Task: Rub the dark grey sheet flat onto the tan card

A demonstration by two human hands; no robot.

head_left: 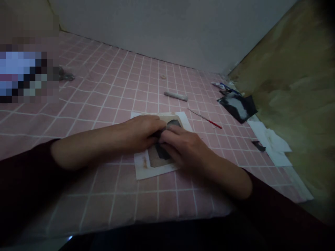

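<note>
Left hand [143, 130] and right hand [187, 141]: fingers bunched over dark piece [162, 152], can't tell if clamped. Piece is down on white-bordered sheet [142, 170]; looks mid-job, finish unclear. Red-handled tool [215, 124] unheld, 2 o'clock from hands.

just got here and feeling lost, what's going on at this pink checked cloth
A person's left hand and right hand meet over a dark piece on a white-edged sheet; their exact grip is hidden. A thin red-ended tool and a grey stick lie apart from the hands on the pink checked cloth.
</note>
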